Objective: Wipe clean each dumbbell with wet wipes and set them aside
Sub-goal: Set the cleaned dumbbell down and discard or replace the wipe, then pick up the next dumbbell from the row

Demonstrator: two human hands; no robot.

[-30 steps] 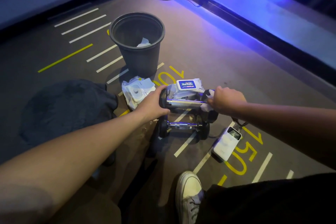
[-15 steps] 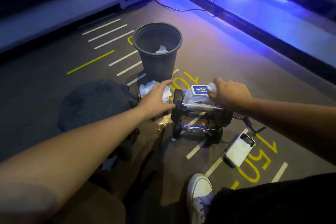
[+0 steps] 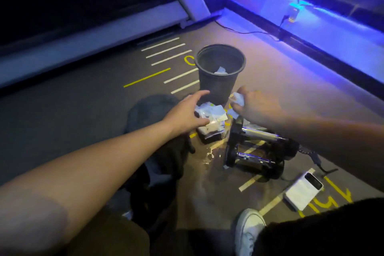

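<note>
Two black dumbbells with chrome handles lie side by side on the floor, the far dumbbell [image 3: 257, 135] partly under my right forearm and the near dumbbell [image 3: 252, 159] just in front of it. My right hand [image 3: 257, 106] grips a crumpled white wet wipe [image 3: 238, 98] close to the black bin [image 3: 220, 77]. My left hand [image 3: 187, 115] hovers with spread fingers over a torn wet wipe pack [image 3: 212, 122] left of the dumbbells. Neither hand touches a dumbbell.
The bin holds a used white wipe. A dark bag [image 3: 153, 118] lies to the left. A white power bank [image 3: 302, 191] with a cable sits to the right. My white shoe [image 3: 248, 230] is near the bottom edge. A wet patch [image 3: 209, 155] glistens beside the dumbbells.
Both hands have let go of the far dumbbell. My right hand lifted the wipe toward the bin, and my left hand moved over the wipe pack. The camera tilted up.
</note>
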